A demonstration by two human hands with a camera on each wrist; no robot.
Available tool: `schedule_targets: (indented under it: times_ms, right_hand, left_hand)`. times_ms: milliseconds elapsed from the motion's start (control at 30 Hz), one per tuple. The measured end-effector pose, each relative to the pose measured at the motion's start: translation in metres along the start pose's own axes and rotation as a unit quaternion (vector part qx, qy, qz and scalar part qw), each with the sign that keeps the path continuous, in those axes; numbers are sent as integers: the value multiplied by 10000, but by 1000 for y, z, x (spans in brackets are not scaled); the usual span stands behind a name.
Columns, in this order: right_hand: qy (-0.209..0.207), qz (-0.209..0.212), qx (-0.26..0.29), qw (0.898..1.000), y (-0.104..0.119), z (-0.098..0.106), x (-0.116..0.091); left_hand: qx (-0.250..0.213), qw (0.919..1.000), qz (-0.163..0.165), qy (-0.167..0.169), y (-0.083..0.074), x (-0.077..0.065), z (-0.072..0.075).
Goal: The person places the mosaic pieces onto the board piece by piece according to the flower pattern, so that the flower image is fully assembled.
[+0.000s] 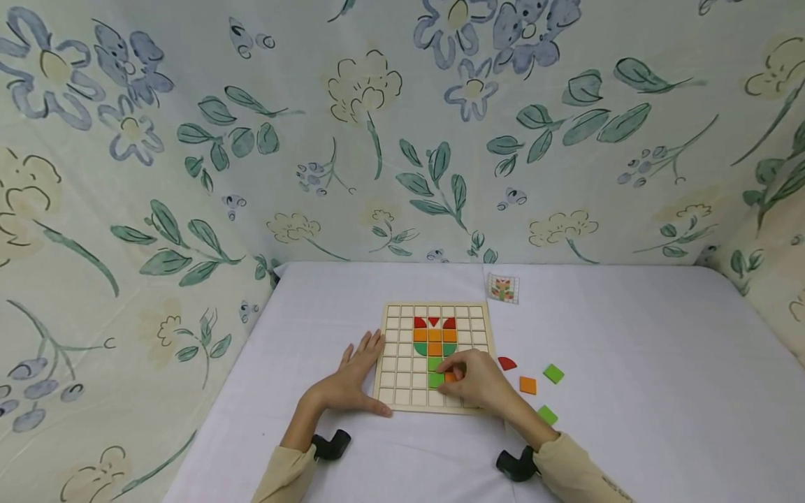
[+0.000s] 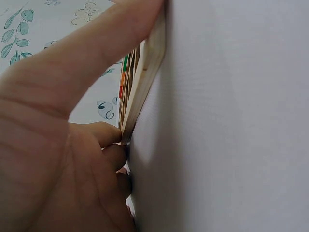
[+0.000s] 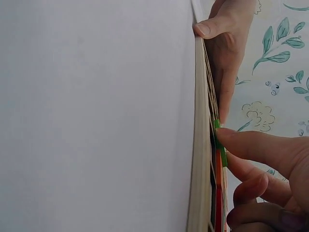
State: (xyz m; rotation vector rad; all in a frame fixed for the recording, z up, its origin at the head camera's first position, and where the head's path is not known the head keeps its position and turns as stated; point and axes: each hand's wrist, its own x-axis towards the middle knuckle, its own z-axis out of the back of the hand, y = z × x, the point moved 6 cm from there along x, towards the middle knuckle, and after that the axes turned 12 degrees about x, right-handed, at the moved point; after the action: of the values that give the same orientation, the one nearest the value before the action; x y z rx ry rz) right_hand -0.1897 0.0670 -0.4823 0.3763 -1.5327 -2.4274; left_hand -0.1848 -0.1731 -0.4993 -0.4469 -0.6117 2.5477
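Note:
A wooden grid board [image 1: 402, 399] lies on the white cloth, with red, orange and green tiles set in its squares. My left hand [image 1: 350, 381] rests at its lower left corner, fingers spread along the left edge and thumb at the near edge. With thumb and index finger, my right hand [image 1: 476, 381] pinches a green square tile [image 3: 220, 142] over the lower middle of the board. Its other fingers curl loosely and partly cover an orange tile [image 1: 449, 377]. Directly above the pinched tile is another green square [image 1: 434, 364].
Right of the board lie a red quarter-round tile [image 1: 506, 363], an orange square [image 1: 528, 385] and two green squares, one green square [image 1: 553, 374] farther off. A small pattern card [image 1: 503, 288] lies beyond the board's far right corner. A flowered cloth [image 1: 365, 175] hangs behind the table.

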Motion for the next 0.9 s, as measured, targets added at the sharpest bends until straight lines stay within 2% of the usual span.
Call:
schedule_targets:
  times_ms: [300, 667, 900]
  right_hand:
    - [80, 111, 118, 9998, 0, 1, 0]
    - [80, 1, 154, 9999, 0, 0, 1]
    - [120, 81, 101, 9998, 0, 17, -3]
  left_hand:
    - [-2, 10000, -29, -14, 0, 0, 0]
    - [-41, 10000, -41, -34, -1, -1, 1]
    - [-78, 10000, -52, -25, -2, -1, 2]
